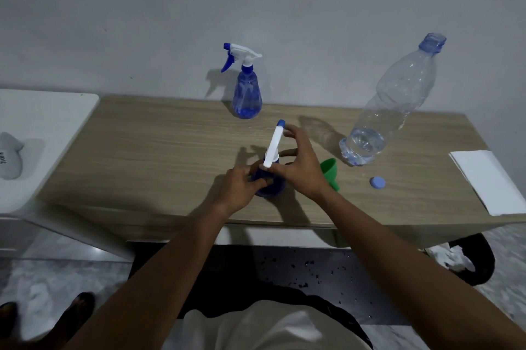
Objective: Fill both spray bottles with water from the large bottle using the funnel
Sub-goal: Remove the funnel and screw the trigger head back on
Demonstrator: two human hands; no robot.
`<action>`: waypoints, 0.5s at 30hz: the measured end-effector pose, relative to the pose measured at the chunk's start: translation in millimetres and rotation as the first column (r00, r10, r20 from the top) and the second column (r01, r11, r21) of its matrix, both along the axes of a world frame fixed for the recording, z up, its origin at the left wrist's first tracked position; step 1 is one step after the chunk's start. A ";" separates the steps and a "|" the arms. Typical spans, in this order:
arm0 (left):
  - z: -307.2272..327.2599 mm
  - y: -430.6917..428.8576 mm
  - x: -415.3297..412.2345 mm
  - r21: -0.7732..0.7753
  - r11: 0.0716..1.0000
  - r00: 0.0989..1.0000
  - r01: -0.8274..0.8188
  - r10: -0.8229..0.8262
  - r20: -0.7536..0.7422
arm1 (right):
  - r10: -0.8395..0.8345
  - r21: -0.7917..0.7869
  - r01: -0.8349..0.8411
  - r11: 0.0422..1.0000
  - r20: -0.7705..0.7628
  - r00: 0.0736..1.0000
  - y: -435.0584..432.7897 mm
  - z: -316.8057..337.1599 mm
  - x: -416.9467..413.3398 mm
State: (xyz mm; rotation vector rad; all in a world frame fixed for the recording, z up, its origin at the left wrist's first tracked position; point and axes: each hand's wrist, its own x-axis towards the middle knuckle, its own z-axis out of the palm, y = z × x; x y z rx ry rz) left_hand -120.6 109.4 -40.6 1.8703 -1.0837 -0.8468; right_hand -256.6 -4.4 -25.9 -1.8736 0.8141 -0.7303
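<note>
Both hands (273, 176) grip the near spray bottle (270, 178) beside the green funnel (330, 171).

The person wears light beige trousers or shorts (256, 329), creased across the lap. The left forearm (159, 264) and right forearm (398, 250) show bare. A dark shoe (81, 308) covers one foot.

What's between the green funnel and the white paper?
A small blue cap lies on the table, touching neither green funnel nor white paper; head view.
</note>
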 end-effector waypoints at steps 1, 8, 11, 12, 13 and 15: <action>3.0 1.8 -1.1 0.001 1.000 1.000 0.001 -0.001 0.004 | 0.041 0.024 -0.041 0.999 -0.001 0.999 -1.1 1.1 0.9; 15.1 14.8 -11.1 0.002 1.000 0.997 0.017 -0.017 -0.079 | 0.082 0.163 -0.091 0.982 0.064 0.995 4.4 5.6 -5.8; 17.8 16.6 -17.0 0.008 0.998 0.972 0.070 -0.066 -0.225 | 0.049 0.275 -0.063 0.959 0.058 0.997 7.2 -0.1 -7.5; 16.6 16.8 -18.8 0.023 0.997 0.960 0.073 -0.064 -0.274 | 0.039 0.305 -0.045 0.951 0.026 0.999 8.1 -2.9 -7.5; 15.1 17.3 -20.9 0.048 0.996 0.949 0.076 -0.058 -0.309 | 0.032 0.339 -0.026 0.940 -0.013 0.999 9.2 -5.3 -7.0; 11.8 19.6 -25.6 0.111 0.990 0.934 0.086 -0.041 -0.356 | 0.022 0.410 0.018 0.912 -0.092 0.995 12.1 -10.6 -6.2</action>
